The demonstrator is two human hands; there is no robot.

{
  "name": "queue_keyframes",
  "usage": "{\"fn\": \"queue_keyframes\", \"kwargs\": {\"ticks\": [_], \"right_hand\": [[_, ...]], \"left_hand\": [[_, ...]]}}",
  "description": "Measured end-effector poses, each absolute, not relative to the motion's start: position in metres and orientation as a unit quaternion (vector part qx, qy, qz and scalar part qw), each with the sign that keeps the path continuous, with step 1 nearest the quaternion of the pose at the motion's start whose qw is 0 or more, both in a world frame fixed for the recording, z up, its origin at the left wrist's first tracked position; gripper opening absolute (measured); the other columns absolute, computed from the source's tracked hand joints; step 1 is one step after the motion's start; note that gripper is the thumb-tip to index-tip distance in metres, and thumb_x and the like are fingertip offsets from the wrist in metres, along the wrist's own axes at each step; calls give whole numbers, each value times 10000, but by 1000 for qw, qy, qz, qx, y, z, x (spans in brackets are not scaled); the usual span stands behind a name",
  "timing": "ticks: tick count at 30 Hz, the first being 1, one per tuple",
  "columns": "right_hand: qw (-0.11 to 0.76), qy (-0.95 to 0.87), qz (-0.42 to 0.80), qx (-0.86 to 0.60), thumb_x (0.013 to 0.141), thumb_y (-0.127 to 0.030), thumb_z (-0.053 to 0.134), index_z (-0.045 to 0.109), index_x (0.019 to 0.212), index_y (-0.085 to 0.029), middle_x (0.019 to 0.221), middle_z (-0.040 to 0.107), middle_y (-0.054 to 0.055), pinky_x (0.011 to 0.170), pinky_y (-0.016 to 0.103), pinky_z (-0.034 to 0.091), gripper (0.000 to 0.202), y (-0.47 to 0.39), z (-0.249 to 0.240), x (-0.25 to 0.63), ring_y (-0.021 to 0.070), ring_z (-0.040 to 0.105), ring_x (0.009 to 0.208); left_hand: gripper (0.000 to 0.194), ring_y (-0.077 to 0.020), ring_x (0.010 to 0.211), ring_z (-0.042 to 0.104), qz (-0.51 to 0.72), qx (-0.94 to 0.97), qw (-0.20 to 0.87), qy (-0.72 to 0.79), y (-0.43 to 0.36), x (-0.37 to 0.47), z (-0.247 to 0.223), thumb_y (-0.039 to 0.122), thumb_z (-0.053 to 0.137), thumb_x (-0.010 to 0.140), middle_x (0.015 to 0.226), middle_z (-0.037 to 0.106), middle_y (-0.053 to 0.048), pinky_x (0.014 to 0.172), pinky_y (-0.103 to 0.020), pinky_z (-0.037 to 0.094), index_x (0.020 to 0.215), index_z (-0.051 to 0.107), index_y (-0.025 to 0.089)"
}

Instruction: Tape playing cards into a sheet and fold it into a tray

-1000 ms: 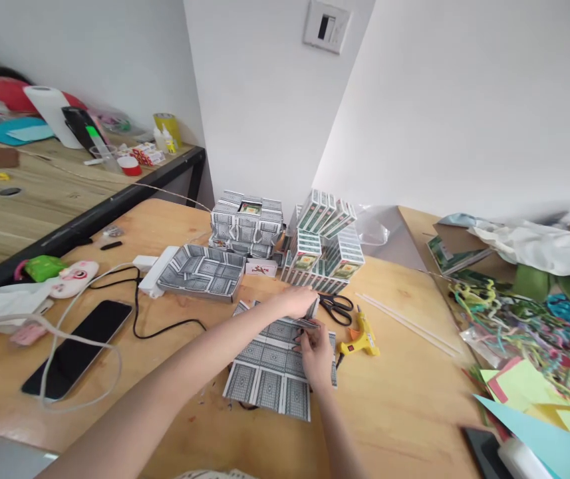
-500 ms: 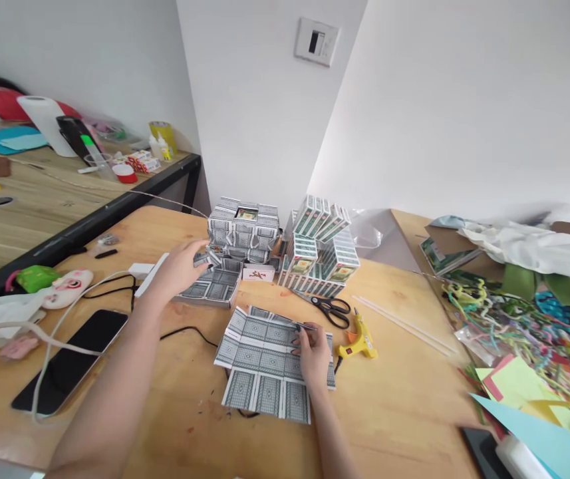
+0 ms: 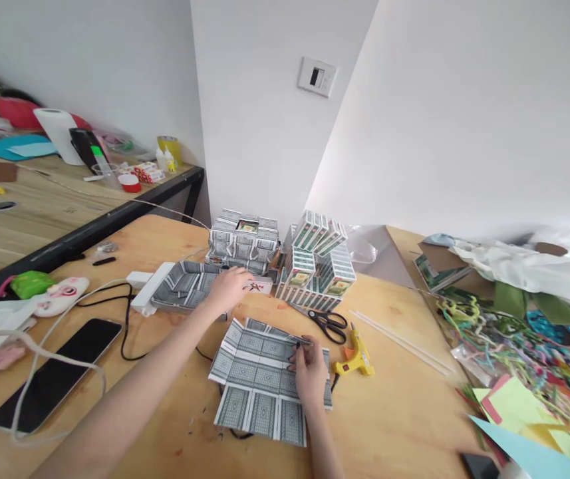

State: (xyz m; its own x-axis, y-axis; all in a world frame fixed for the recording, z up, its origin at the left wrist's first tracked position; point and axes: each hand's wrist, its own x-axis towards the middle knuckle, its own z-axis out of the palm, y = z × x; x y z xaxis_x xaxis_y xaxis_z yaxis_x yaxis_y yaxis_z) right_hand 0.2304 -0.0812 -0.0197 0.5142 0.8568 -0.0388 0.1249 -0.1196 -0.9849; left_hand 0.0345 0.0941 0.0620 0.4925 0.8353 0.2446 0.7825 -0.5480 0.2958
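Observation:
My right hand [image 3: 309, 369] is closed on the raised upper right edge of a sheet of playing cards [image 3: 259, 376], joined back side up with grey patterns. The sheet lies on the table with some edges folded up. My left hand [image 3: 231, 286] reaches over the right end of a shallow tray of playing cards [image 3: 185, 287], its fingers stretched towards a white card box [image 3: 261, 285]. Whether the fingertips touch the box is unclear. Behind stands a boxy structure covered in playing cards [image 3: 242, 243]. To its right rises a stack of green-and-white card boxes [image 3: 314, 266].
Black scissors [image 3: 329, 324] and a yellow glue gun [image 3: 357, 356] lie right of the sheet, with clear glue sticks [image 3: 402, 339] beyond. A phone [image 3: 55, 376] and cables lie at left. Coloured craft scraps [image 3: 519, 346] cover the right side.
My left hand has moved right from above the tray to its right end, by the white card box. My right hand stays on the card sheet. The camera view has tilted up slightly.

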Motion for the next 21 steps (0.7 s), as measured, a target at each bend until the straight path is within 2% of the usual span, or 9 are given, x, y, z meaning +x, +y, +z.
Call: {"fn": "queue_keyframes", "kwargs": {"ticks": [7,12,15,21], "right_hand": [[557,-366,338,-665,758,-415,485,479,1038,-195,752,624,38,471,290,523,356,-82,-21,231,179,609,607],[560,-366,333,-665,752,-406,504,493,1037,-198,729,619,28,466,281,520,354,-82,-22,231,172,600,584],[560,-367,332,-665,757,-398,498,495,1043,-198,734,619,30,467,280,519,349,-82,-21,231,172,600,584],[563,-365,337,-661,756,-378,488,496,1043,-199,730,624,29,469,283,519,339,-82,-18,230,175,602,591]], "left_hand": [[190,-214,916,534,123,863,6,490,100,49,59,110,525,729,975,589,-61,746,-322,379,887,586,195],[153,-219,895,538,105,866,-2,489,99,52,55,93,511,740,885,604,-59,756,-340,353,855,557,184],[107,-228,919,531,104,867,-6,488,99,53,53,120,532,740,933,578,-74,760,-342,349,825,556,180],[161,-249,926,510,109,850,-58,512,103,59,54,125,506,753,988,545,-104,737,-356,362,896,561,175]]}}
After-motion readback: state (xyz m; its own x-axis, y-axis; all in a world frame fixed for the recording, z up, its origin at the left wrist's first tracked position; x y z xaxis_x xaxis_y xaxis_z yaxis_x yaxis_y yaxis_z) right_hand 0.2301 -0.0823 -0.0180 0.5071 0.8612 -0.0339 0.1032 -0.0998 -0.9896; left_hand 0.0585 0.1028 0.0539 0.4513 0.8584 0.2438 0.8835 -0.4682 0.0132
